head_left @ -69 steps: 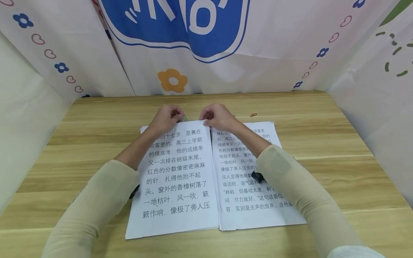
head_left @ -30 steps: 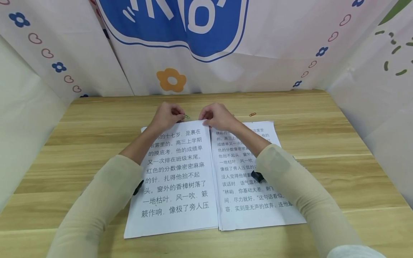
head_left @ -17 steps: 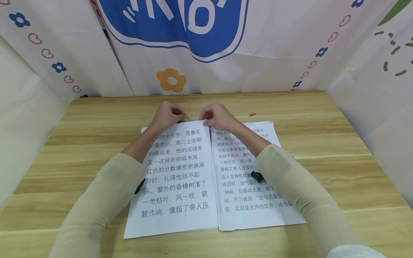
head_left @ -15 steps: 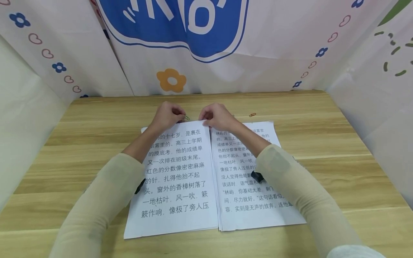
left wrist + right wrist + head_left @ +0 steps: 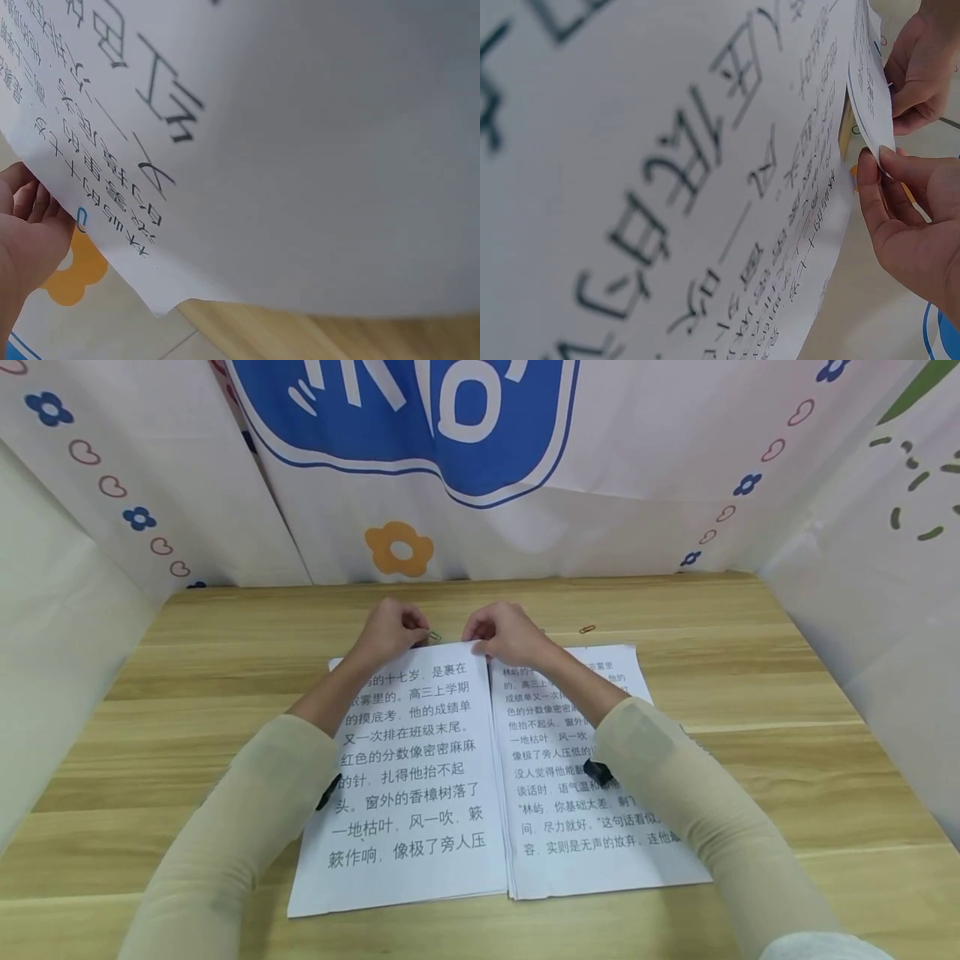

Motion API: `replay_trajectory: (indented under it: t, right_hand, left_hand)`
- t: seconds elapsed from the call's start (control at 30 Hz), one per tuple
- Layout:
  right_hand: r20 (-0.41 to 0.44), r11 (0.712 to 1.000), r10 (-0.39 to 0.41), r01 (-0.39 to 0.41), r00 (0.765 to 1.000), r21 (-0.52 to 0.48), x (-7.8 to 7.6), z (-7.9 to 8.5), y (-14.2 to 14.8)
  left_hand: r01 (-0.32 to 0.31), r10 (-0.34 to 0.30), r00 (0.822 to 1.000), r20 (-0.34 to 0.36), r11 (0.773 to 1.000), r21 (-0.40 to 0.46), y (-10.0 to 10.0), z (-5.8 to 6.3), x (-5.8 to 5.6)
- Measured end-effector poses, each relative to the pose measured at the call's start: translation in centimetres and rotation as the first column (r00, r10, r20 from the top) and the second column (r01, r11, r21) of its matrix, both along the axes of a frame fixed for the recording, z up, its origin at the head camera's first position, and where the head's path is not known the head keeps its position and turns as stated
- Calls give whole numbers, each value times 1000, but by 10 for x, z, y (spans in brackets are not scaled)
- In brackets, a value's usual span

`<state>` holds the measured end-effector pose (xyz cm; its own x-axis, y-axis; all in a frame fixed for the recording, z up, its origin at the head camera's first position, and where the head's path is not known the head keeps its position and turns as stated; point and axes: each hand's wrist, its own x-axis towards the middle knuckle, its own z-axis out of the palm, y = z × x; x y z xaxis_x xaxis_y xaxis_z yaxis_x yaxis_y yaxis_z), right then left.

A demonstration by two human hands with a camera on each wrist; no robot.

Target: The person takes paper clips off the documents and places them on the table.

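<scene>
Two stacks of printed paper lie side by side: a left stack (image 5: 412, 777) and a right stack (image 5: 592, 793). In the head view my left hand (image 5: 392, 628) is at the top edge of the left stack, pinching a small green paper clip (image 5: 435, 636) between thumb and fingertips. My right hand (image 5: 506, 633) grips that stack's top right corner; the right wrist view shows thumb and forefinger of the right hand (image 5: 911, 210) pinching the sheets. A blue clip (image 5: 82, 217) sits on the paper's edge in the left wrist view, beside the left hand (image 5: 34, 232).
An orange-red paper clip (image 5: 587, 629) lies on the wooden table (image 5: 765, 693) behind the right stack. Another small clip (image 5: 542, 631) shows partly beside the right hand. A white printed cloth (image 5: 637, 510) hangs along the table's back edge.
The green clip, first mostly hidden by the left fingers, now shows more, tilted away from the fingertips. The left forearm has shifted slightly right; the right hand keeps its hold on the corner.
</scene>
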<state>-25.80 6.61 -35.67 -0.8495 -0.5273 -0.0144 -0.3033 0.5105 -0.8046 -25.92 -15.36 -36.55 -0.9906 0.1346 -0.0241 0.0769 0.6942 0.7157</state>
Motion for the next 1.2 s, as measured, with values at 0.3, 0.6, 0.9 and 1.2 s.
replay_trajectory:
  t: [0.3,0.6,0.9,1.2]
  right_hand:
    - [-4,1000,5,-5,1000,-6,0,0,0]
    - [-3,1000,8,-8,1000,2,-1,-1,0]
    - [-3,1000,7,-7,1000,6,0,1,0]
    - [10,1000,3,-4,1000,7,0,1,-1]
  left_hand:
    - [18,-18,999,47,1000,-20,3,-1,-4]
    - [-16,18,999,41,998,-58,2,-3,-5]
    - [-14,18,999,30,993,-120,1,-6,-7]
    - [0,8,999,51,988,-157,4,-3,-7]
